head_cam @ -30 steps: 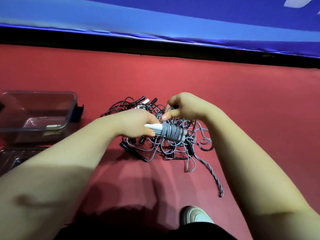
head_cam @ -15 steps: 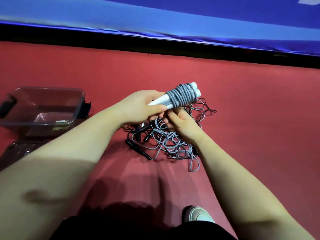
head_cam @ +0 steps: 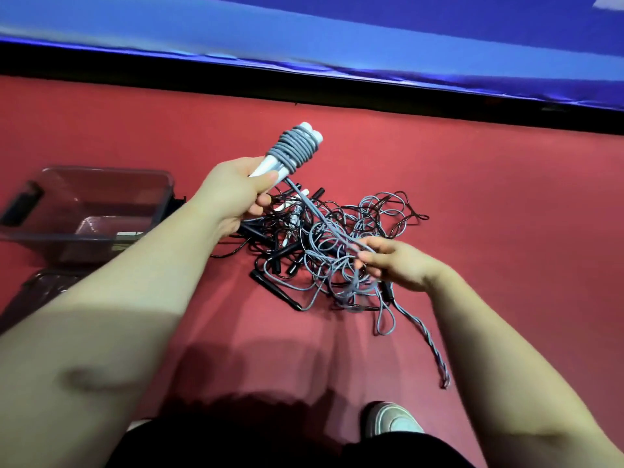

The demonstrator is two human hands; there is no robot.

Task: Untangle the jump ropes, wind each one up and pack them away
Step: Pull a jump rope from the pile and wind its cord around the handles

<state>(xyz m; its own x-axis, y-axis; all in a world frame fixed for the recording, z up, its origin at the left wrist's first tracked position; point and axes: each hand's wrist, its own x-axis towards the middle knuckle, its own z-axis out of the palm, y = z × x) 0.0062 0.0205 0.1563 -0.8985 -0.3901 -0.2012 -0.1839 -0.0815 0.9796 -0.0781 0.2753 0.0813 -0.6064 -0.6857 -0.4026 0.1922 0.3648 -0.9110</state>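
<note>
My left hand grips the two white handles of a grey jump rope, held up and tilted away from me, with grey cord wound several times round them. From the winding a doubled grey cord runs down to my right hand, which pinches it just above the pile. Under both hands a tangle of grey and black jump ropes lies on the red floor, with black handles sticking out at its left and near edge. A twisted grey tail trails toward me on the right.
A clear plastic storage box stands open on the floor at the left, its lid lying in front of it. A blue padded barrier runs along the far side. My shoe shows at the bottom edge.
My left hand has lifted the wound handles higher and to the left. My right hand has slid down the cord away from the handles, to the right, drawing it taut.
</note>
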